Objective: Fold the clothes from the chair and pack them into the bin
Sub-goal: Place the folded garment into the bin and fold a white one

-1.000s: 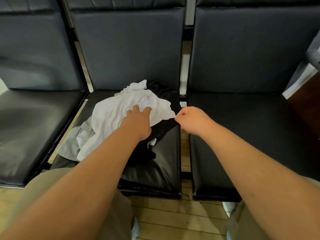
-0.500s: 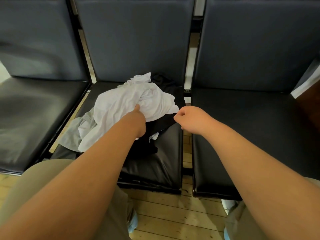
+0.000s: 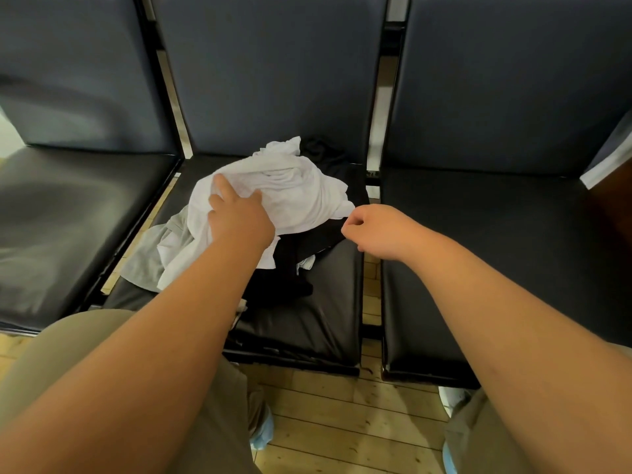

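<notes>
1. Black padded chairs (image 3: 496, 80) stand in a row on wooden floor (image 3: 342, 422); the middle seat (image 3: 307, 323) carries the clothes pile (image 3: 307, 213).
2. White garment (image 3: 294, 196) crumpled on top, grey garment (image 3: 147, 265) spilling at 8 o'clock, black garment (image 3: 294, 268) underneath.
3. Left hand (image 3: 239, 220) lies on the white one; whether it grips, I can't tell.
4. Right hand (image 3: 379, 230), curled at 3 o'clock, pinches the black edge.

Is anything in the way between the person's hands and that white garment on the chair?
Nothing visible. The left hand rests on the white garment, and the right hand is beside its corner. The bin is out of view.
</notes>
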Demonstrator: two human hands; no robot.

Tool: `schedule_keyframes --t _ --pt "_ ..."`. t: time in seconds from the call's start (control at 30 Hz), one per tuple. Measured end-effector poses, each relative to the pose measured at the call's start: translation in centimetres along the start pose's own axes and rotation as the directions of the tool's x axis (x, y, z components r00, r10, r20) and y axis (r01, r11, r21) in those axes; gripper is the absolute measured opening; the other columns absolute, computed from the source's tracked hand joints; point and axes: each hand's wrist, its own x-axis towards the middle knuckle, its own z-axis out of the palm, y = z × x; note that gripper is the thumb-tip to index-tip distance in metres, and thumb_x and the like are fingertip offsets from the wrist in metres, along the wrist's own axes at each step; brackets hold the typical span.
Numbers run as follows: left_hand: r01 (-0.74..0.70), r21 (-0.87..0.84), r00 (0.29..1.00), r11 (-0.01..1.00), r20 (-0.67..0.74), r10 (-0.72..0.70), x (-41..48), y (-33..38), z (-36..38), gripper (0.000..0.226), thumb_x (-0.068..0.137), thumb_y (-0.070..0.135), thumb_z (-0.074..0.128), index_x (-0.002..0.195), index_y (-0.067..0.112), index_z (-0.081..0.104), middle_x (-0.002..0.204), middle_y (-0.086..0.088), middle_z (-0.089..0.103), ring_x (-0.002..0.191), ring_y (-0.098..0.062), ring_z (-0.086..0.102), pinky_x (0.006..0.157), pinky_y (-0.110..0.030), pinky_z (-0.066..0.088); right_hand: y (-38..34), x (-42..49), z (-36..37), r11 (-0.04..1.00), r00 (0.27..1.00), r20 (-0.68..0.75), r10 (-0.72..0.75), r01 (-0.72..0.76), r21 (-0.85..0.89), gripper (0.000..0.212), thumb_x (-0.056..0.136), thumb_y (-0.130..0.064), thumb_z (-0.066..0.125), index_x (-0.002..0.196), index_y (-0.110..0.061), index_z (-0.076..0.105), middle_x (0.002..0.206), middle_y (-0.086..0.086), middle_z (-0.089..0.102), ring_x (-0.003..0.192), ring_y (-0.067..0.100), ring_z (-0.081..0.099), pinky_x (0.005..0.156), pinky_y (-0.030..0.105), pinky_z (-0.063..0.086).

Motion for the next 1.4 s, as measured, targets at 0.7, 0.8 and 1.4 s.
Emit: schedule_keyframes --t 0.7,0.8,1.4 --pt "0.195 -0.205 0.978 0.959 -0.032 -0.206 2.5 -3.8 -0.9 0.094 0.099 0.013 0.06 0.168 0.013 -0.004 0.175 -0.016 -0.013 0.147 -0.047 0.036 0.111 -0.05 0.041 -0.1 -0.2 -0.1 1.0 1.0 0.02 0.004 -0.004 -0.009 0.045 0.1 -0.025 0.051 0.13 0.007 0.063 0.12 0.029 0.069 0.114 0.043 0.067 0.078 0.054 0.058" --pt "0.139 0.08 0.972 0.987 0.178 -0.152 2.8 -4.3 -0.4 0.069 0.112 0.035 0.044 0.164 -0.001 0.016 0.167 -0.022 0.03 0.15 -0.041 0.038 0.12 -0.048 0.034 -0.4 -0.3 0.0 1.0 1.0 0.028 0.001 -0.001 -0.015 0.046 0.101 -0.025 0.051 0.131 0.007 0.063 0.122 0.028 0.069 0.114 0.043 0.067 0.096 0.057 0.055" --pt "0.082 -0.932 0.908 0.353 0.216 0.359 -4.3 2.3 -8.3 0.022 0.094 0.01 0.056 0.112 0.014 0.068 0.118 -0.015 0.074 0.107 -0.029 0.075 0.091 -0.047 0.064 -2.6 -1.5 -0.4 0.887 0.987 0.082 -0.137 0.086 0.453 0.052 0.087 -0.054 0.082 0.131 -0.035 0.063 0.117 -0.012 0.075 0.106 0.01 0.074 0.098 0.039 0.061"
